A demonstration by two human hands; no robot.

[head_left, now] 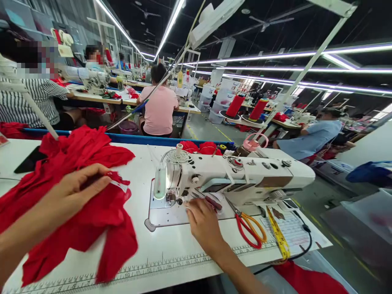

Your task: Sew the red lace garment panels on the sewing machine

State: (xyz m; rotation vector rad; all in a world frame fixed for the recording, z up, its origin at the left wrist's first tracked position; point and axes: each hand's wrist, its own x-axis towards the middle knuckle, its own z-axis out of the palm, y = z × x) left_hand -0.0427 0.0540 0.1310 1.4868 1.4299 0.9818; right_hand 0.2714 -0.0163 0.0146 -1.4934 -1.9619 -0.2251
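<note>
My left hand [82, 183] pinches a piece of red fabric [104, 220] between thumb and fingers, with a small white strip [119, 184] showing at its upper edge. The fabric hangs over the table toward its front edge. My right hand [203, 222] is at the bed of a white sewing machine [245, 175], just right of the needle area [171, 198]. Its fingers are bent and close together; anything between the fingertips is too small to make out. A tool with a dark red handle [213, 202] lies just behind that hand.
Scissors with red and orange handles [251, 228], a yellow tape measure [278, 234] and a paper sheet [295, 232] lie right of my right hand. A heap of red fabric [82, 143] covers the left side. A printed ruler [162, 265] runs along the front edge. Several people sit beyond.
</note>
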